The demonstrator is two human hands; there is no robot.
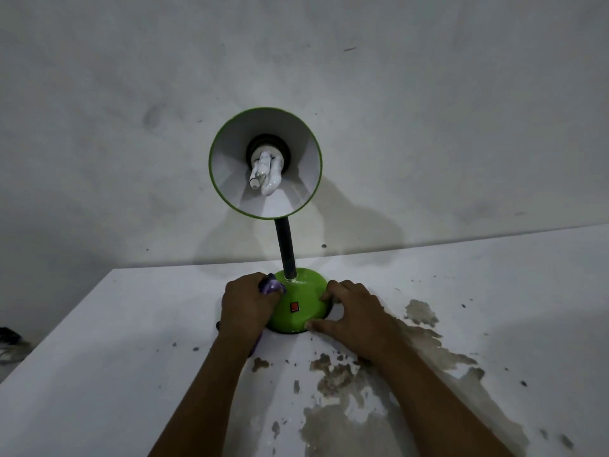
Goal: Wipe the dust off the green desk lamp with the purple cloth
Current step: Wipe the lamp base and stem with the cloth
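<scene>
Against lamp base (298, 305), left hand (245, 306), purple cloth (272, 285)

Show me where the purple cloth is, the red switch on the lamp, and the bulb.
purple cloth (272, 285): head view, on the bunched fold showing above the left hand.
red switch (294, 307): head view, on the switch's face, front of the green base.
bulb (265, 173): head view, on the white tube inside the shade.

Lamp (298, 308): bright green base, green shade rim, white shade interior, black neck (285, 250), red switch (294, 307), white bulb (265, 173) in a black socket. Cloth (271, 285) purple with paler patches. Table (99, 374) white, blotched with brown-grey stains and dark specks. Wall (428, 94) pale grey, faint dark smudges.
</scene>
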